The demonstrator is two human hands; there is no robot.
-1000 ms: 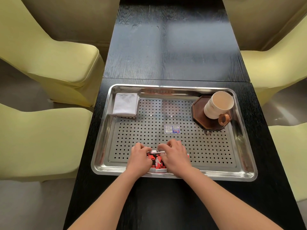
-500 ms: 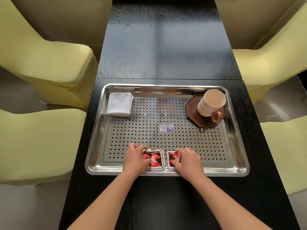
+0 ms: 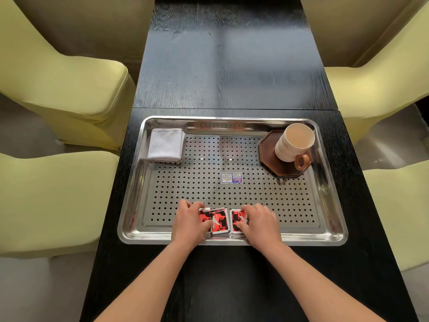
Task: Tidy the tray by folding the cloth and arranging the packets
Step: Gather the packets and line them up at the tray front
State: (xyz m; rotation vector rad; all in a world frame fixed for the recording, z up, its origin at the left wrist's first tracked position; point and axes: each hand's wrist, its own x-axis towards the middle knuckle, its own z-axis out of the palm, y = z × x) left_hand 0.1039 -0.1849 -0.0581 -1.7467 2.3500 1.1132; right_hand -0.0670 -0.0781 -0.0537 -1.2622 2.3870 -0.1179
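A steel perforated tray lies on the black table. A white cloth sits folded in its far left corner. Red-and-black packets lie at the tray's near edge. My left hand rests on the left packets, fingers curled over their left side. My right hand covers the right side of the right packet. A narrow gap separates the two groups. How many packets each pile holds is hidden by my hands.
A cream mug with a brown handle stands on a dark octagonal coaster in the tray's far right corner. A small sticker marks the tray's middle. Yellow-green chairs flank the narrow table on both sides.
One second ago both hands held the packets together as one stack. They have since drawn apart sideways, leaving the packets in two groups side by side.
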